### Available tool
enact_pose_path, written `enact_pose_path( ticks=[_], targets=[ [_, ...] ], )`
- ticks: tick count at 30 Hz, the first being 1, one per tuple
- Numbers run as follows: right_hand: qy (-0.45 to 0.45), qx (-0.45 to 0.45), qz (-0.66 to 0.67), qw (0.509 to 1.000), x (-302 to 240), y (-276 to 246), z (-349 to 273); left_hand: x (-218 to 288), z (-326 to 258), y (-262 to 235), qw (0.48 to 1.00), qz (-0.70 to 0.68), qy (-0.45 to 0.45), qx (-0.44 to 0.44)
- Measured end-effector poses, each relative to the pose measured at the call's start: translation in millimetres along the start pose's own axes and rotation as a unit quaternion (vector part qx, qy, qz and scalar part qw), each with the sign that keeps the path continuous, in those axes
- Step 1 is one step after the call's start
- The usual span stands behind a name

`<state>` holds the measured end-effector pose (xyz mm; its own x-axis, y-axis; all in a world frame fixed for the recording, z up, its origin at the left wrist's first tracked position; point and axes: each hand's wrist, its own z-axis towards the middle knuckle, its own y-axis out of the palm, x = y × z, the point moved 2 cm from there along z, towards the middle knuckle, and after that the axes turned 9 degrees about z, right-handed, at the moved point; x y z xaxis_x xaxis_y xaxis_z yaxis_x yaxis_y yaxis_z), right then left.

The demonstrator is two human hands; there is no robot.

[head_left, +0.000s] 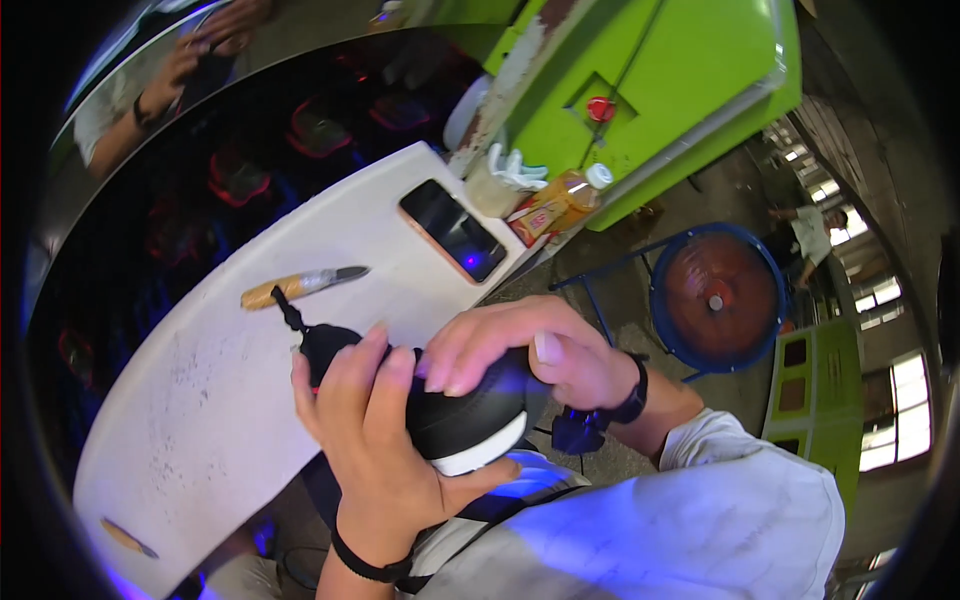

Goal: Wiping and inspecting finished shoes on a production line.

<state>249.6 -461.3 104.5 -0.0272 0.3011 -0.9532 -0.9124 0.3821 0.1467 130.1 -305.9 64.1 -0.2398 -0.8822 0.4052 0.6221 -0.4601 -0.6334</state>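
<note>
A black shoe (465,420) with a white sole edge is held between my hands, tilted above the table's near side. My left hand (385,440) grips it from below and the left, its fingers over the upper and its thumb by the white sole. Across the top of the shoe lies my right hand (530,350), fingers bent and pressed on the black upper. A black cord or loop (290,312) sticks out at the shoe's far left end. Just beyond it rests a knife (305,287) with a tan wrapped handle. My palms hide much of the shoe.
On the white curved table (200,420) lie a phone (455,230) and another tan-handled tool (130,537). A cup (495,185) and an orange drink bottle (565,205) stand by the green machine (680,80). A blue fan (718,300) is at right. Another person's hands (190,65) show far left.
</note>
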Motion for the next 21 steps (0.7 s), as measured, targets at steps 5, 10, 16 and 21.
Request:
enact_pose_path(
  ticks=[5,10,16,21],
  targets=[
    [0.098,0.004,0.022,0.995,-9.7,-4.8,-7.4,-8.9,-5.7,13.4,0.997,-0.031,0.003,-0.070],
    [-0.008,-0.012,-0.013,1.000,9.6,7.0,10.8,-6.0,-3.6,-0.1,0.994,-0.108,-0.008,-0.034],
    [-0.131,0.049,0.211,0.967,-1.9,48.9,32.9,37.8,19.1,-56.6,0.979,-0.196,-0.049,-0.012],
    [-0.179,0.024,0.093,0.979,9.8,116.4,45.8,16.4,-23.9,-123.4,0.987,-0.024,-0.154,0.045]
  ],
)
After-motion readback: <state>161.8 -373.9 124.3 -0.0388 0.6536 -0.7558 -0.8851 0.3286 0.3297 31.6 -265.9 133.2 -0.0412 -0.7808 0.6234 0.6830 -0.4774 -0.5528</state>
